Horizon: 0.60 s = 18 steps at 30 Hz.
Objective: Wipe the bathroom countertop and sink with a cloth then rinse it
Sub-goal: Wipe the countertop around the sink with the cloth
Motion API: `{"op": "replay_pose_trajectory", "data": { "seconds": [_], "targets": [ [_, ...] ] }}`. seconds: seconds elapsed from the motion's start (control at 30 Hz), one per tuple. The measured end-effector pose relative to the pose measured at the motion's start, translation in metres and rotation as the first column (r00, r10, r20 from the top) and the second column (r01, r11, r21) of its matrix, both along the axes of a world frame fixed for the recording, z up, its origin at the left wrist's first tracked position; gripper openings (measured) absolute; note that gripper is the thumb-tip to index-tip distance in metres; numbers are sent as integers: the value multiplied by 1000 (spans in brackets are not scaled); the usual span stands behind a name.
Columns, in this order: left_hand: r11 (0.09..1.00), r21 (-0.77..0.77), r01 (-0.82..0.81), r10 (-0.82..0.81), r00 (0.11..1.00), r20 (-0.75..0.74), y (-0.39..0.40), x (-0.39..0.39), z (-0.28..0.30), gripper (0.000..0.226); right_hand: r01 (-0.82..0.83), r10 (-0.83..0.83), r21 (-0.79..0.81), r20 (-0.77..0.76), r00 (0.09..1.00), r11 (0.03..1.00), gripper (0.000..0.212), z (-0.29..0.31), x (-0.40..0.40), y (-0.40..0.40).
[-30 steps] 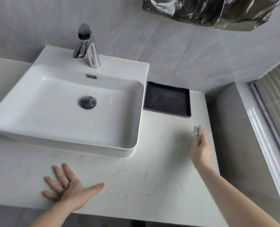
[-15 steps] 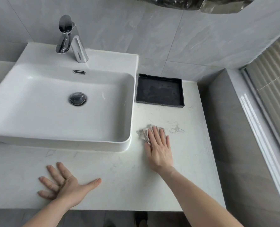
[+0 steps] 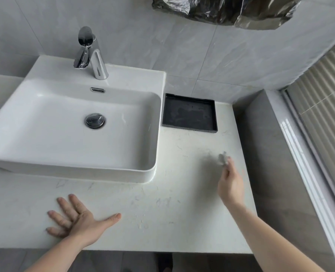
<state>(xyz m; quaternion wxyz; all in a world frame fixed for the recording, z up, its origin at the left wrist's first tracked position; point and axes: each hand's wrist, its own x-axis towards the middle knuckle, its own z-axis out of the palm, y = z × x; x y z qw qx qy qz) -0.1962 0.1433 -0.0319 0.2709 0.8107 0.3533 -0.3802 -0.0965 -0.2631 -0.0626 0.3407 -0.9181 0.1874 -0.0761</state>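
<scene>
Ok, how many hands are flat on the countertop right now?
1. The left hand lies flat, fingers spread, on the countertop in front of the sink. The right hand, blurred, grips the cloth near the right edge.

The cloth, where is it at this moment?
In the head view the cloth is at the fingertips of the right hand, over the right part of the countertop, in front of the black tray and right of the sink.
</scene>
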Motion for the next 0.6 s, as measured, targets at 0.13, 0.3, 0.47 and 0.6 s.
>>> {"op": "replay_pose_trajectory", "data": {
  "seconds": [0.13,0.3,0.47,0.6],
  "targets": [
    [1000,12,6,-6,1000,0,-2,0,1,179,-300,297,57,46,954,952,39,-7,8,90],
    [999,38,12,-12,1000,-6,-5,1,0,179,-566,545,-95,-179,819,819,54,-38,-11,159],
    [999,46,21,-21,1000,11,-4,1,-1,179,-549,513,-246,-198,835,799,60,-45,-30,106],
    [999,49,23,-24,1000,19,-4,1,0,177,-345,296,-266,-207,933,900,56,-42,-40,15]
  ]
}}
